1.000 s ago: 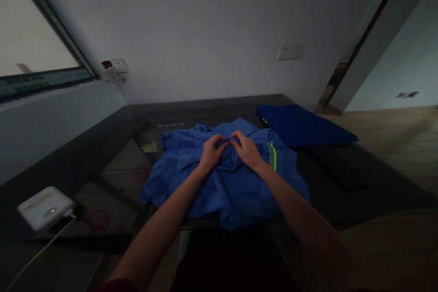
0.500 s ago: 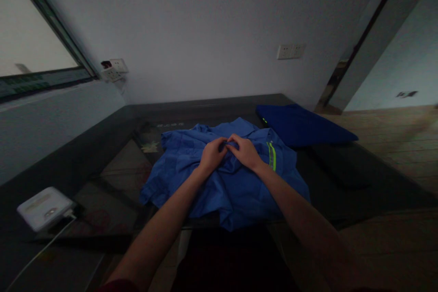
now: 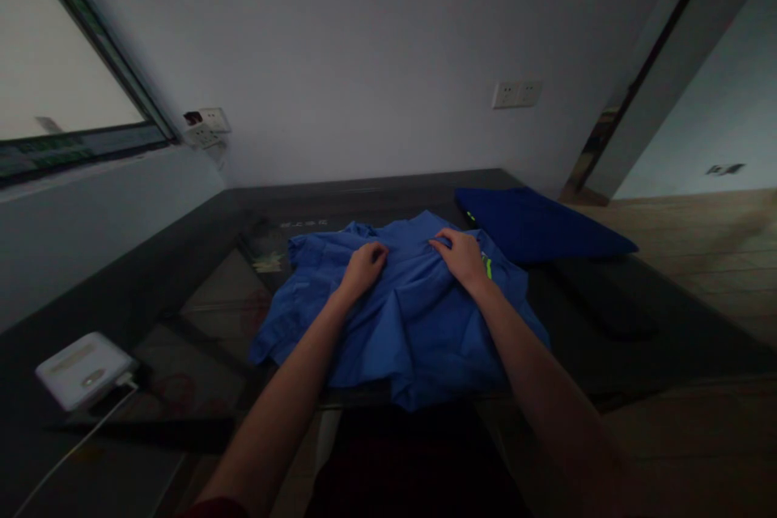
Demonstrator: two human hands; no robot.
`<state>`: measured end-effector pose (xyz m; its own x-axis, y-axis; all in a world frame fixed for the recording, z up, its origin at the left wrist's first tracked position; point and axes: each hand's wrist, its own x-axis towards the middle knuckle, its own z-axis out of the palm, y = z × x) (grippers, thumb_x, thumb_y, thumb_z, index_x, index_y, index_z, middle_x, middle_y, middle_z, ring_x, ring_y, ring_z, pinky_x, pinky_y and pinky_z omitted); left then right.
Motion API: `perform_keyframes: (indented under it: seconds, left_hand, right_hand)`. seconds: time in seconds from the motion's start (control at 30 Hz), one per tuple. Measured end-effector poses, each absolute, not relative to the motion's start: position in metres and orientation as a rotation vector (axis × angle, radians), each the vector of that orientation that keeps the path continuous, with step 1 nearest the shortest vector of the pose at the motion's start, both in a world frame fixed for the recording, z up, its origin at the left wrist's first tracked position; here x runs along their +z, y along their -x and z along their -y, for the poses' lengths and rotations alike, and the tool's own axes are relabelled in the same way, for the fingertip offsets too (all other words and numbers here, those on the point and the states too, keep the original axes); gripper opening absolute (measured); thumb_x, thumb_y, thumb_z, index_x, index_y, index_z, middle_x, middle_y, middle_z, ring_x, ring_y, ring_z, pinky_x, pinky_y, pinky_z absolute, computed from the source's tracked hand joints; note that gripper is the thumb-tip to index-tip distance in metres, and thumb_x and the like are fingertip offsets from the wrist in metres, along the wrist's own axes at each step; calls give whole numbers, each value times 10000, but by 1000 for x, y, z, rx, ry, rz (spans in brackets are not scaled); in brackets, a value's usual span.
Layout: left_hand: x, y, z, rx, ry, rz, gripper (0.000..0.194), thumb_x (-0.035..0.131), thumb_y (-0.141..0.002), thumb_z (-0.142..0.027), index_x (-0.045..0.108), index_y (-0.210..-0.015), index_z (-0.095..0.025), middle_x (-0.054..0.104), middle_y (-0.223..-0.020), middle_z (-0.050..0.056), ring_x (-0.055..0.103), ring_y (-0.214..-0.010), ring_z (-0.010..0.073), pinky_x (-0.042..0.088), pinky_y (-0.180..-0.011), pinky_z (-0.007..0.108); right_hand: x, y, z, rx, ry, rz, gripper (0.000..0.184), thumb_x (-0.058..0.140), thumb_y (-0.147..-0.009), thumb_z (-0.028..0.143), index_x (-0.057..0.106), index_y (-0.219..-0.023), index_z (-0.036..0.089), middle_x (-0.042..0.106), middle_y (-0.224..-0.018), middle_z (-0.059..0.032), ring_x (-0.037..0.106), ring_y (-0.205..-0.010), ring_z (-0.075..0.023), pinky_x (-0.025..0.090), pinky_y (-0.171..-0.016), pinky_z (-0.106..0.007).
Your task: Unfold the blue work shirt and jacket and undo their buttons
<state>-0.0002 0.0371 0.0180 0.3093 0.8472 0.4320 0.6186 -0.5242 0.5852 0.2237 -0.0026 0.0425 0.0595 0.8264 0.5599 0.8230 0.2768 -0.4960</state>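
Observation:
A blue work garment [image 3: 376, 340] with a yellow-green reflective strip lies rumpled across the front of the dark table. Both my hands are on its upper part, a short way apart. My left hand [image 3: 364, 265] is closed in a pinch on the garment's cloth, left of its middle. To the right, my right hand [image 3: 461, 253] pinches the cloth between thumb and fingers, partly covering the reflective strip [image 3: 487, 265]. Creases run down through the fabric between the hands. The exact edges under my fingertips are too dark to make out.
A folded dark-blue cloth item [image 3: 540, 222] lies at the back right of the table [image 3: 364, 188]. At the left stands a white box-shaped device [image 3: 85, 370] with a white cable. Wall sockets [image 3: 515, 95] sit above the table, and a window is at the left.
My hands were together at the garment's middle. They have moved apart, the left one leftward and the right one rightward, and the cloth between them is flatter.

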Motion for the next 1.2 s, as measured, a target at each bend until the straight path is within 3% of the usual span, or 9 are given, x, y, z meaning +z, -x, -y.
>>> perform_keyframes:
  seconds: [0.23,0.4,0.63,0.8,0.93,1.07,1.2]
  left_hand:
    - [19,-3,-30,1122,-2405,-1279,274,645,-721,-151,574,-984,-176,547,-992,72,535,-958,214,435,-896,360]
    - [13,1,-34,984,-2421,-1397,226,658,-757,-274,525,-911,-175,563,-894,56,529,-863,217,447,-806,345]
    - [11,-2,-31,830,-2465,-1582,351,663,-764,-394,535,-1013,-182,601,-1008,91,533,-955,260,417,-840,374]
    - [18,-6,-26,786,-2437,-1607,214,646,-777,-359,569,-891,-194,630,-917,65,546,-912,264,414,-783,368]
    - [27,-7,-24,1049,-2318,-1387,77,589,-811,-251,583,-855,-189,625,-856,31,563,-831,198,426,-766,313]
    - [40,-9,-15,1483,-2150,-1196,106,538,-844,-234,580,-926,-182,610,-914,37,563,-858,170,434,-788,282]
    - [49,-15,-3,1539,-2025,-1081,125,523,-865,-253,568,-960,-187,630,-941,33,579,-881,164,443,-800,270]
  right_hand:
    - [46,-237,1,-51,1571,1611,130,581,-840,295,681,-859,214,712,-880,-74,639,-833,-244,436,-749,-330]
    - [47,-241,2,-39,1589,1561,163,567,-841,320,684,-880,214,711,-892,-83,638,-846,-252,439,-755,-340]
    - [50,-237,4,-47,1567,1561,202,534,-859,345,686,-889,215,715,-903,-73,642,-865,-244,440,-758,-327]
    - [52,-237,5,-79,1499,1548,213,519,-869,345,682,-895,210,714,-898,-78,642,-844,-245,438,-737,-322]
    - [54,-239,7,-121,1478,1507,218,502,-878,344,672,-887,208,709,-881,-77,638,-825,-242,432,-728,-319]
    - [58,-239,11,-193,1462,1475,247,449,-907,358,648,-920,213,698,-880,-71,629,-810,-240,422,-729,-324]
    - [58,-241,11,-258,1493,1450,273,392,-935,347,622,-967,202,682,-880,-80,614,-807,-243,412,-730,-337]
